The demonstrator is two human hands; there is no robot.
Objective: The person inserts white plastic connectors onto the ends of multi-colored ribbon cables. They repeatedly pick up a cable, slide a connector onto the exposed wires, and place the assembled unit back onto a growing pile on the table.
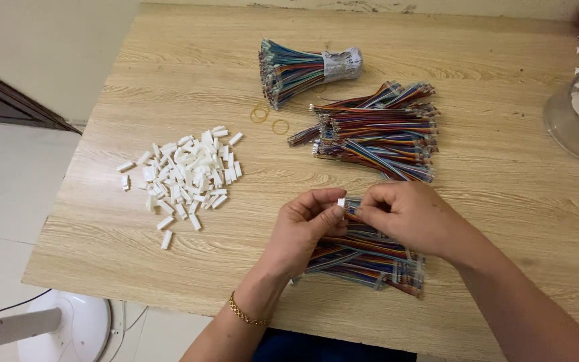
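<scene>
I see my left hand [303, 224] pinching a small white plastic connector housing [341, 202] and my right hand [403, 214] gripping a multicoloured ribbon wire lead [351, 206]; misalignment could bend terminals or drop the housing toward the wire pile [370, 258] at 6 o'clock.

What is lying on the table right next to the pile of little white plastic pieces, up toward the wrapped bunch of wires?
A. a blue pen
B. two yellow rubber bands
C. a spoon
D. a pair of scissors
B: two yellow rubber bands lie flat on the wooden table, between the white plastic pieces and the wrapped wire bundle.
</scene>
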